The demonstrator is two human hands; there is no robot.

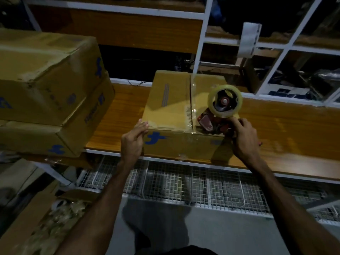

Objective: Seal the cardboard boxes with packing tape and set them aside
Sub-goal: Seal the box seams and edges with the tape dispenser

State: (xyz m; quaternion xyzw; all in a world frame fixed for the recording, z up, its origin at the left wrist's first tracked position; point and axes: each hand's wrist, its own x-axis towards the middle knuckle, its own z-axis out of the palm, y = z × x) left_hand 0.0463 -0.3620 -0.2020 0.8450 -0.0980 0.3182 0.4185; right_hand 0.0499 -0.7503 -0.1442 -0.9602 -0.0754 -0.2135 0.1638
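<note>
A closed cardboard box [169, 105] with a blue logo on its front sits on the wooden shelf [276, 129]. Clear tape runs along its top seam. A red tape dispenser [217, 118] with a clear tape roll [225, 101] rests on the box's near right top edge. My right hand [242, 137] grips the dispenser's handle. My left hand [135, 139] presses with straight fingers against the box's near left corner.
Two stacked cardboard boxes [47, 85] stand at the left of the shelf. A strip of tape [248, 40] hangs from the white rack frame behind. Wire-mesh baskets [202, 184] sit below the shelf. An open carton of scraps [46, 227] lies at the lower left.
</note>
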